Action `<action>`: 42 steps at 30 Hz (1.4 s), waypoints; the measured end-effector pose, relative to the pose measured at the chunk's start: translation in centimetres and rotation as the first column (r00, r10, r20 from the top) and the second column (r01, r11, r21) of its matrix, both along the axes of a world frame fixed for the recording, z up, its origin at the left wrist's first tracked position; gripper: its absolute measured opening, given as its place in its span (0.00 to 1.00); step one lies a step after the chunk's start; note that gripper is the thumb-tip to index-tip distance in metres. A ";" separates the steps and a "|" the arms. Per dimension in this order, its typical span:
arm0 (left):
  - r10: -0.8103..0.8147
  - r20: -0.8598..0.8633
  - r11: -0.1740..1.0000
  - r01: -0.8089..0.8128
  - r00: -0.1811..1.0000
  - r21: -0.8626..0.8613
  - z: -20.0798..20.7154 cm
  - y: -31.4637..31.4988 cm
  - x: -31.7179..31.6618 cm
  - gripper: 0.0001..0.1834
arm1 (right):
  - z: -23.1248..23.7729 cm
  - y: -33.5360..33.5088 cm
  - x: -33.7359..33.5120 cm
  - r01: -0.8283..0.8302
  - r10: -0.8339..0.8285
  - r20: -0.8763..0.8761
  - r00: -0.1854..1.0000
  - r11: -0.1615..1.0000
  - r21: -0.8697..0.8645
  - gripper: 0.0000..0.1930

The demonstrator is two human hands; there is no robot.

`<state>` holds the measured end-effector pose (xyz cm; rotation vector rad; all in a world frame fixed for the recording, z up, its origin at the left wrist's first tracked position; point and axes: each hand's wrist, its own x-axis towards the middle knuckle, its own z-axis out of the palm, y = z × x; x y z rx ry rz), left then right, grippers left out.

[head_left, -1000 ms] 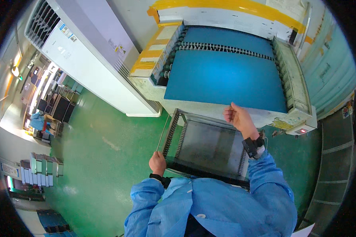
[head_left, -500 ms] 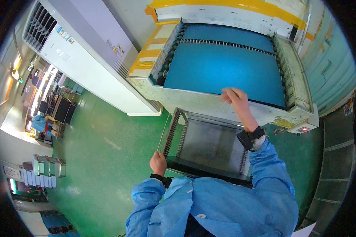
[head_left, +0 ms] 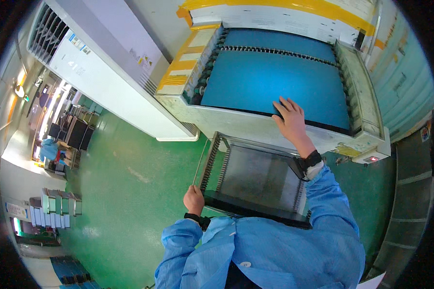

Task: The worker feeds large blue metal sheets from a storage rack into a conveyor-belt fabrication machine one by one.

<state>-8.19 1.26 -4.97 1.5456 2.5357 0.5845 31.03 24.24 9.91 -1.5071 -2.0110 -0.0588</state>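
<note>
A large blue panel [head_left: 270,77] lies flat on the roller conveyor [head_left: 366,82] in front of me. Over its near edge is my right hand [head_left: 291,119], palm down with fingers apart; the fingertips seem to rest on the panel. Below the conveyor stands a metal rack [head_left: 218,164] with toothed side rails and a dark board across its near end. My left hand [head_left: 194,199] is closed round the thin metal rod [head_left: 201,159] at the rack's left side. Both wrists wear black bands.
A second blue panel [head_left: 284,42] lies farther along the conveyor. At the left stands a tall white cabinet [head_left: 115,82] with vents. Stacked trays [head_left: 55,207] and a person in blue [head_left: 48,150] are far left. A grey curtain-like partition [head_left: 410,192] runs along the right.
My right hand has come down onto the blue panel's near edge, its fingers spreading from a loose curl. The panel has shifted slightly toward me. My left hand keeps its hold.
</note>
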 end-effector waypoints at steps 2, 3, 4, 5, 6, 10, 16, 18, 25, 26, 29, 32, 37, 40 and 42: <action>0.010 0.021 1.000 -0.009 1.000 -0.021 0.0 0.0 0.0 0.17 | -0.2 0.2 0.1 0.001 -0.001 0.003 1.000 1.000 0.001 0.24; 0.019 0.042 0.999 -0.017 0.999 -0.038 0.2 0.0 0.1 0.18 | -0.1 0.2 0.2 0.002 -0.002 0.004 1.000 1.000 0.001 0.24; 0.028 0.062 0.998 -0.025 0.998 -0.056 0.4 0.1 0.1 0.19 | -0.1 0.3 0.2 0.006 -0.006 0.007 1.000 1.000 -0.006 0.24; 0.027 0.067 0.998 -0.023 0.997 -0.051 0.3 0.1 0.1 0.19 | -0.1 0.4 0.3 0.011 -0.010 0.010 1.000 1.000 -0.013 0.24; 0.026 0.072 0.999 -0.022 0.997 -0.046 0.3 0.1 0.1 0.19 | -0.1 0.5 0.3 0.014 -0.014 0.013 1.000 1.000 -0.020 0.24; 0.028 0.097 0.998 -0.022 0.995 -0.057 0.5 0.0 0.1 0.19 | 0.0 0.7 0.3 0.008 -0.008 0.028 1.000 1.000 -0.028 0.24; 0.009 0.033 1.000 -0.008 0.999 -0.023 0.1 0.0 0.0 0.17 | -0.1 1.2 0.5 0.009 -0.008 0.023 1.000 0.999 -0.033 0.24; 0.008 0.034 1.000 -0.007 0.999 -0.021 0.0 -0.1 0.0 0.17 | -0.2 1.6 0.5 0.015 -0.014 0.028 0.999 1.000 -0.023 0.24; 0.007 0.025 1.000 -0.008 1.000 0.025 -0.1 -0.1 0.0 0.18 | -0.1 2.3 0.7 0.000 0.000 0.019 1.000 1.000 -0.009 0.23; 0.003 0.027 0.999 -0.004 1.000 0.039 -0.2 -0.1 0.1 0.18 | -0.2 2.1 0.6 -0.010 0.010 0.010 1.000 1.000 0.008 0.22; 0.000 0.030 0.999 -0.002 1.000 0.050 0.1 0.1 0.4 0.18 | -0.4 0.1 -0.5 -0.123 0.128 -0.079 0.989 0.990 0.073 0.20; 0.006 0.030 1.000 -0.007 1.000 0.020 -0.3 -0.2 0.0 0.18 | -2.0 -4.9 -3.8 -0.291 0.302 -0.225 0.926 0.953 0.080 0.17; 0.016 0.059 1.000 -0.017 0.998 0.001 -0.7 -0.3 -0.4 0.17 | -8.9 -14.7 -7.1 -0.610 0.519 -0.325 0.791 0.714 -0.344 0.25; 0.026 0.100 1.000 -0.026 0.995 0.005 0.5 -0.4 0.2 0.18 | -14.4 -19.1 -6.1 -0.636 0.602 -0.328 0.728 0.415 -0.651 0.32; 0.076 0.165 0.997 -0.071 0.983 -0.037 1.0 -0.7 0.1 0.17 | -14.1 -21.3 -5.9 -0.575 0.484 -0.418 0.769 0.235 -0.784 0.33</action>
